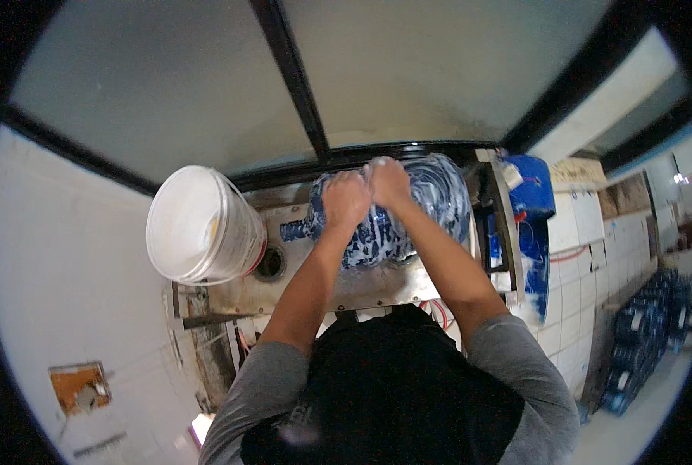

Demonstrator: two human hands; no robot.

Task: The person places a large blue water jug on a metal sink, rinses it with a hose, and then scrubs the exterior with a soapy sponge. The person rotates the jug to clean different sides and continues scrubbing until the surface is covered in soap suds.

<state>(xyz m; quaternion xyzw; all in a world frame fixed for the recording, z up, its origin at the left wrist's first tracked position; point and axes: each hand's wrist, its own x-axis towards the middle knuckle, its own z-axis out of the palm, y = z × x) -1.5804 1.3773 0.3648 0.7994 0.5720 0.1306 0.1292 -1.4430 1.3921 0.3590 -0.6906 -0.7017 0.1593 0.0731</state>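
A large blue water-cooler bottle lies on its side across a metal worktop, streaked with white foam. Its neck points left. My left hand rests on the upper side of the bottle near its shoulder, fingers curled. Right beside it, my right hand presses on the bottle's middle, also curled and foamy. Whether either hand has a scrubber or cloth under the fingers is hidden by the hands and foam.
A white plastic bucket stands tilted in view at the worktop's left, by a round drain hole. Frosted panes rise behind. Blue drums stand right of the metal frame. Several blue bottles are at the far right.
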